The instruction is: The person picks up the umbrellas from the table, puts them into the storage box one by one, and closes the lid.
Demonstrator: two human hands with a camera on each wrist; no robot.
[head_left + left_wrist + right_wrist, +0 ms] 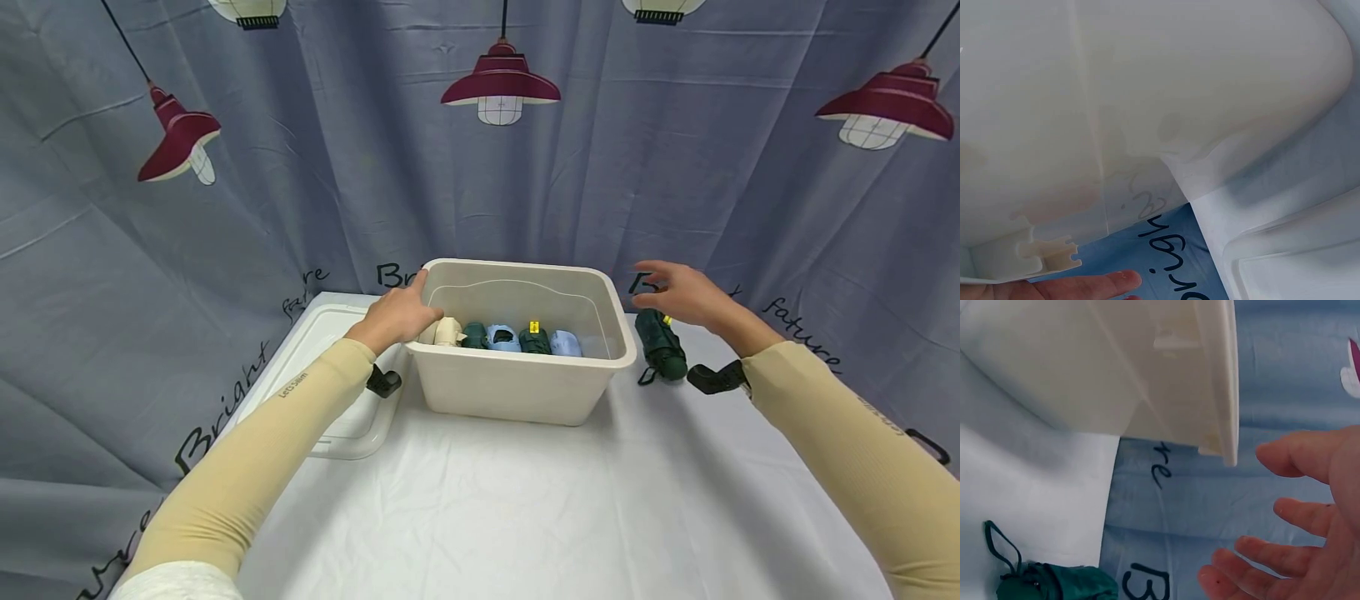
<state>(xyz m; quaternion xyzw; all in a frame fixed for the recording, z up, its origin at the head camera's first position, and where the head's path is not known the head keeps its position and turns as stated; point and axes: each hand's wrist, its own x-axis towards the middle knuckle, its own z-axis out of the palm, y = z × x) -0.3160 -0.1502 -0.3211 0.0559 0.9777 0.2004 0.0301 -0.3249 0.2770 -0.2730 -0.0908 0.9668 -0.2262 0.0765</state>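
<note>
A white plastic storage box point(517, 387) stands on the table with several folded umbrellas inside: cream point(448, 332), dark green point(474, 336) and light blue point(566, 343) ones are visible. My left hand point(397, 319) holds the box's left rim, thumb over the edge and fingers on the outside. To the right of the box my right hand point(684, 293) hovers with spread fingers, apart from the rim and holding nothing. Below it lies a dark green folded umbrella point(660, 346) with a wrist strap, also at the bottom of the right wrist view.
A white lid point(360, 429) lies left of the box, partly under my left arm. White cloth point(480, 500) covers the table. Behind it hangs a grey-blue curtain point(375, 167) printed with red lamps and lettering.
</note>
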